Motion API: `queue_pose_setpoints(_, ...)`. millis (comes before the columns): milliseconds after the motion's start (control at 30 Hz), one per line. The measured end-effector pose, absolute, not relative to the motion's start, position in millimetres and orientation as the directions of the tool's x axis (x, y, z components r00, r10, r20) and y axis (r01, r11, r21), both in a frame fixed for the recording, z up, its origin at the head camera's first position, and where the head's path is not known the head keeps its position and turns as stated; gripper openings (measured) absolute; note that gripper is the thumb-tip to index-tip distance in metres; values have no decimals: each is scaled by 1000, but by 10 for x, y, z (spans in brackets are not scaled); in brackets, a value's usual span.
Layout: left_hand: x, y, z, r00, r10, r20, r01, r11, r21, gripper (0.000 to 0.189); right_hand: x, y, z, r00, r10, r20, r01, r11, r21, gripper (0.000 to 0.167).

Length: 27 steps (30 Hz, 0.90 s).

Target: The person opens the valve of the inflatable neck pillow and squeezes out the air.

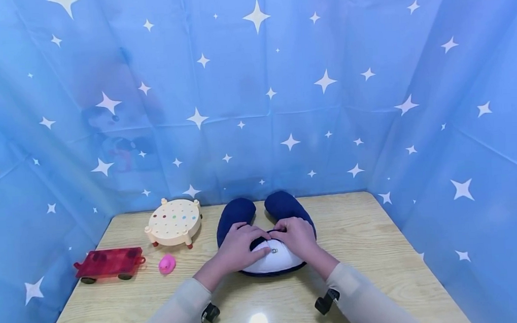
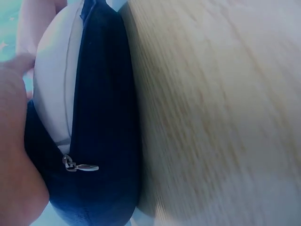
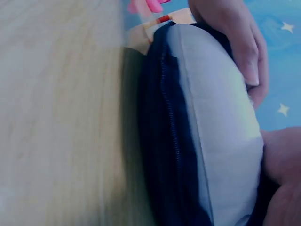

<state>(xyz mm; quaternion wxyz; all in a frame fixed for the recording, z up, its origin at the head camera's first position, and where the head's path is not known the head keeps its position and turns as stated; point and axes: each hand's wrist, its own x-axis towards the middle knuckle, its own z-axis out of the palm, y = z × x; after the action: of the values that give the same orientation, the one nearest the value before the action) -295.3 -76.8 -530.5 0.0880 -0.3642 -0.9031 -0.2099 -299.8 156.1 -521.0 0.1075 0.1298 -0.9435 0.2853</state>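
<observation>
A U-shaped neck pillow (image 1: 237, 214) in a navy cover lies on the table, its two ends pointing to the back. Along its near curve the zipper is undone, and the white inner cushion (image 1: 280, 260) bulges out. My left hand (image 1: 239, 246) grips the upper edge of the opening, its thumb lying over the white cushion. Close beside it, my right hand (image 1: 298, 238) pinches the same cover edge with curled fingers. The metal zipper pull (image 2: 87, 167) hangs at one end of the opening in the left wrist view. Zipper teeth (image 3: 171, 122) run along the lower cover edge in the right wrist view.
To the left stand a cream round toy table (image 1: 173, 221) with coloured dots, a translucent red wheeled toy cart (image 1: 109, 262) and a small pink toy (image 1: 167, 264). A blue star-patterned curtain (image 1: 254, 92) encloses the wooden table (image 1: 372, 273) at the back and sides.
</observation>
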Motion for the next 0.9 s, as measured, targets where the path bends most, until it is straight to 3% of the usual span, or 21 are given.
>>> queue_pose_setpoints(100,-2935,-755,-5283,-746,622,236,666,691,281,57,-3026,1538,-5191,-952,-167,257,-277,825,-492,12)
queue_pose_setpoints(200,-2925,-749,-5280,-752,624,210,658,704,267,70,-3027,1529,-5190,-953,-159,259,-269,836,-478,14)
queue_pose_setpoints(533,-2950,-755,-5326,-752,623,217,659,697,283,65,-2927,1613,-5300,-906,-212,367,-395,733,-553,6)
queue_pose_setpoints(633,-2961,-767,-5340,-759,615,214,650,695,308,63,-2866,1665,-5319,-857,-282,432,-501,657,-564,11)
queue_pose_setpoints(767,-2967,-786,-5358,-758,615,216,649,679,344,63,-2762,1729,-5321,-746,-411,525,-664,522,-535,16)
queue_pose_setpoints(900,-2977,-791,-5377,-759,613,219,647,676,353,63,-2694,1758,-5319,-660,-496,565,-752,445,-487,17)
